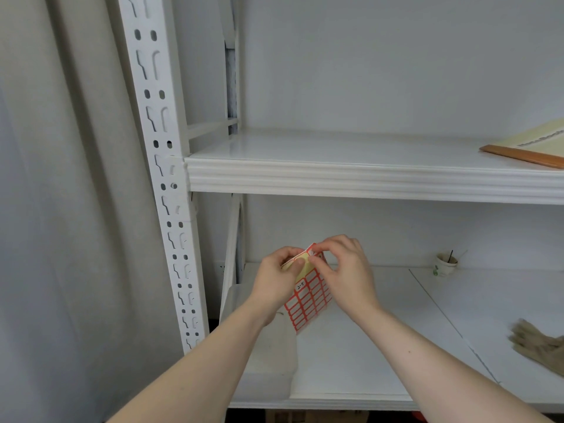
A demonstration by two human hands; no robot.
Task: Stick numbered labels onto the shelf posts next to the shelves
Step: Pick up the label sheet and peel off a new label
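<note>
A sheet of red-bordered labels (308,300) hangs in front of the lower shelf (366,346); one label on it reads "2-5". My left hand (274,279) grips the sheet's bent-over top edge. My right hand (341,267) pinches a label at the sheet's top corner, partly lifted from the yellow backing. The white slotted shelf post (171,184) stands to the left of both hands, apart from them. No label shows on the visible part of the post.
The upper shelf (366,175) crosses at mid height, with a wooden-edged board (531,148) at its right end. On the lower shelf stand a paper cup (444,265) with sticks and a beige glove (540,346). A grey curtain (67,209) hangs at left.
</note>
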